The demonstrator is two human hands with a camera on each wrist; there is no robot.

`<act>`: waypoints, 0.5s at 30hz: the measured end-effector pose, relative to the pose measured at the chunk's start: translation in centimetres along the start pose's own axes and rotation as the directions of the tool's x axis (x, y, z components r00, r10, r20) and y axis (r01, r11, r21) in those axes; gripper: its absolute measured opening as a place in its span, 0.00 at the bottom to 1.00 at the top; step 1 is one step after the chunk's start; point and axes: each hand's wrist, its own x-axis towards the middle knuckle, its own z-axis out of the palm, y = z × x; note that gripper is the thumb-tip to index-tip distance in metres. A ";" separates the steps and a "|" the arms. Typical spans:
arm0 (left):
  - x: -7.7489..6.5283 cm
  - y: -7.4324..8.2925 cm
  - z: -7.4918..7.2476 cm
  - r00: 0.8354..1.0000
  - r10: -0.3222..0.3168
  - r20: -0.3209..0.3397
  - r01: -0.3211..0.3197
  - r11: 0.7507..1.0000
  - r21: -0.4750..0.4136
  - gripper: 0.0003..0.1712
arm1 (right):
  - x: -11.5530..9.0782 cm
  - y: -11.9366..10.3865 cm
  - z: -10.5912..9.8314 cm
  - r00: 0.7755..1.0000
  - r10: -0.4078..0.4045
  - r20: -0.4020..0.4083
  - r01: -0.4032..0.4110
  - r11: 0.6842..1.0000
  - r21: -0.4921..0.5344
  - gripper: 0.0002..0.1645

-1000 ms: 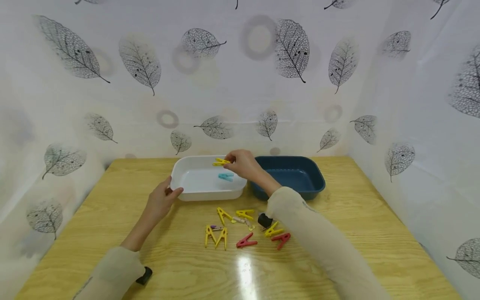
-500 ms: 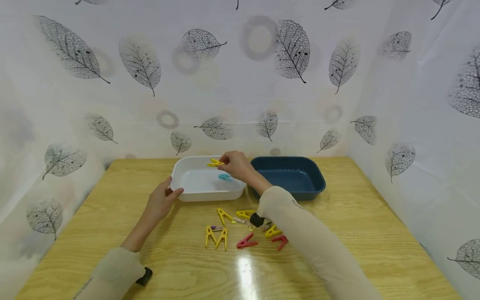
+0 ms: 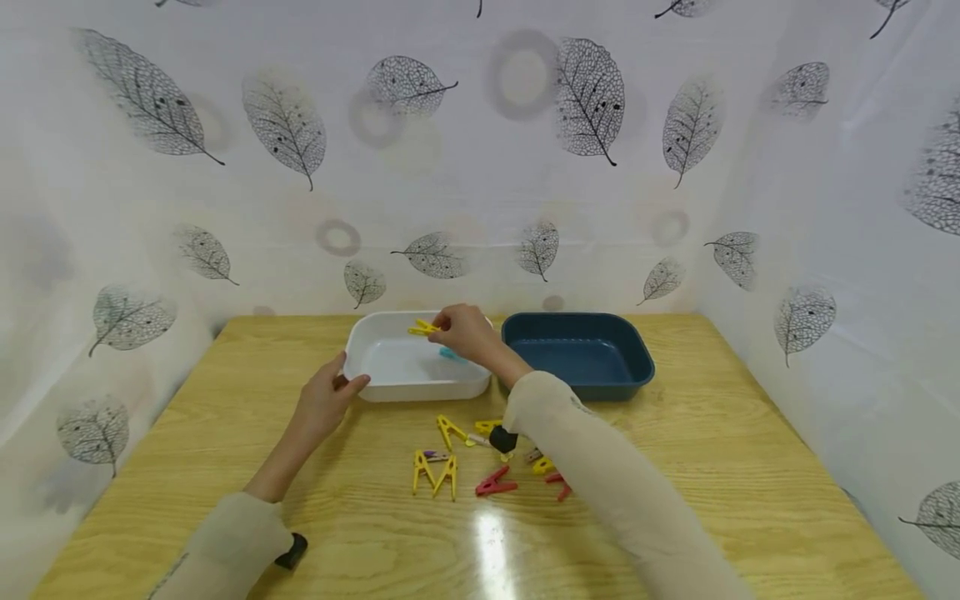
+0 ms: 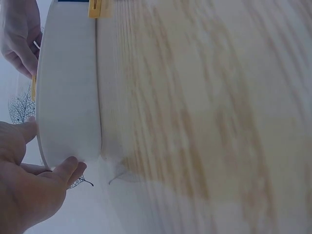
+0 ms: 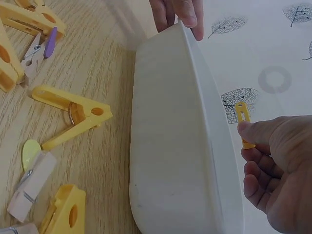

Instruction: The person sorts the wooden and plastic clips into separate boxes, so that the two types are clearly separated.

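The desk (image 3: 375, 542) is of light yellow-brown wood with visible grain, and its surface is a little glossy. Near its far edge there stand, one just beside the other, a white rectangular tray with rounded corners (image 3: 420, 391) and a dark blue tray of similar shape (image 3: 577, 360). In front of them lie the small things. A yellow plastic clip (image 3: 448, 430) is nearest to the white tray. Two more yellow clips (image 3: 422, 473) lie side by side, and behind them is a wooden clothespin with a purple piece (image 3: 435, 457). A red plastic clip (image 3: 495, 482) lies to their right; a second red clip (image 3: 562, 488) is partly hidden.
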 end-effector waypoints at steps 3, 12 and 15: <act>0.1 -0.1 0.0 1.000 -0.007 0.000 0.007 1.000 -0.002 0.41 | 0.2 0.0 0.3 1.000 0.015 0.009 -0.015 0.999 -0.029 0.16; 0.2 -0.3 0.2 1.000 0.005 -0.009 -0.005 1.000 -0.020 0.41 | 0.3 0.0 0.8 1.000 0.006 -0.026 -0.007 0.999 -0.043 0.22; 0.2 -0.3 0.1 1.000 0.008 -0.010 -0.008 1.000 -0.019 0.41 | 0.2 0.1 0.9 1.000 -0.014 -0.021 0.013 0.999 -0.032 0.22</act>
